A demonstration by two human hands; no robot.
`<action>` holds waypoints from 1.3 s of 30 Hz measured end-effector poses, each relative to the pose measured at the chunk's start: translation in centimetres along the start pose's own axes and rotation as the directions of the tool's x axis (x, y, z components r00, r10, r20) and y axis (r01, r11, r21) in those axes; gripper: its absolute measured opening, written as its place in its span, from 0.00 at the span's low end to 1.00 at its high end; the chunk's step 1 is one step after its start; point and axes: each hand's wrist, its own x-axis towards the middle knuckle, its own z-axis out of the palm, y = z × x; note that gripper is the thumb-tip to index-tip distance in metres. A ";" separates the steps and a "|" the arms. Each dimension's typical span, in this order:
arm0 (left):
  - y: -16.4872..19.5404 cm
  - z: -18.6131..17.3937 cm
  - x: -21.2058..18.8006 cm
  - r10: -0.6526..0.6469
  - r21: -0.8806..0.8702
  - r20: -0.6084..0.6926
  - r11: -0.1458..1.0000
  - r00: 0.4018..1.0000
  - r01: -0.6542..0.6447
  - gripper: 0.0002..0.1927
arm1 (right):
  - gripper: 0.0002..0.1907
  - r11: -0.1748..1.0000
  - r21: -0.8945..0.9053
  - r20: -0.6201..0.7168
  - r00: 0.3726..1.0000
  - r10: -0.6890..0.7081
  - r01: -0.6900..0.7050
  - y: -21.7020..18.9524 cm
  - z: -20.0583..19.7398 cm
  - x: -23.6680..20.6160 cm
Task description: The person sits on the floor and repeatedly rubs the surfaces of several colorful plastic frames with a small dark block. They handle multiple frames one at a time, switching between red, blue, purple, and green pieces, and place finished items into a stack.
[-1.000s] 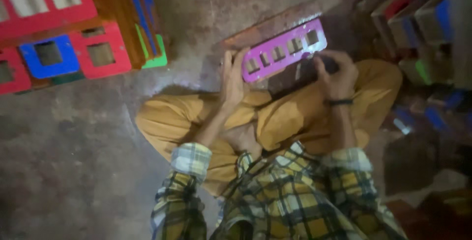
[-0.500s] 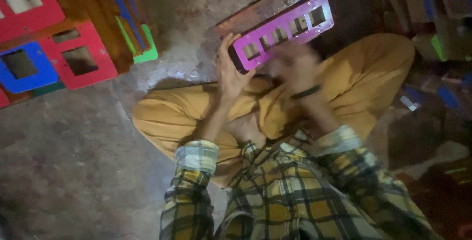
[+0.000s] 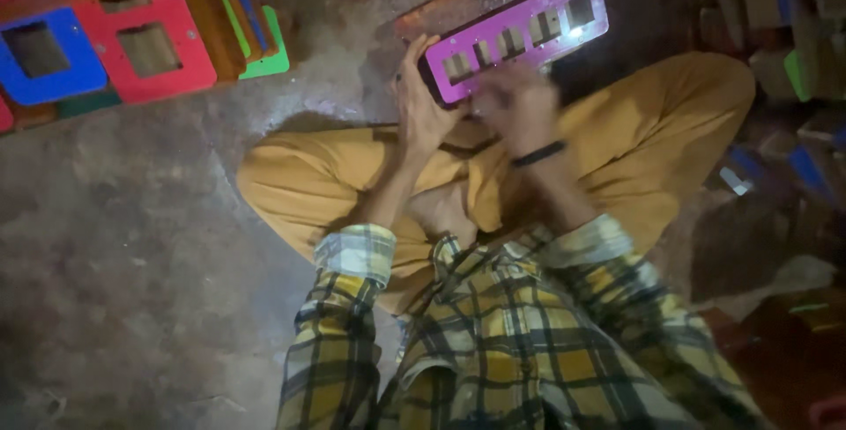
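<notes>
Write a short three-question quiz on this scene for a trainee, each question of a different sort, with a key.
1. True or false: the left hand grips the end of the purple panel.
2. Which colour is the square frame at the far left on the floor? A green, B blue, C white.
3. Fill in: the right hand, blurred, has a dark ____ on its wrist.

Key:
1. True; its fingers wrap the panel's left end.
2. B; the blue frame lies beside a red frame.
3. Band.
</notes>
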 end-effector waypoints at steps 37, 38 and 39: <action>0.5 -1.3 1.5 -0.120 -0.674 0.029 0.731 0.992 0.108 0.37 | 0.10 0.989 0.065 0.153 0.978 -0.143 0.135 -5.6 2.1 1.8; 0.2 -1.0 1.3 -0.084 -0.757 0.027 0.649 0.996 0.075 0.36 | 0.10 0.993 0.059 0.157 0.981 -0.113 0.105 -5.6 2.1 1.3; 0.0 -0.8 1.1 -0.107 -0.742 0.033 0.664 0.994 0.096 0.34 | 0.11 0.995 0.057 0.157 0.984 -0.087 0.078 -5.6 2.3 1.3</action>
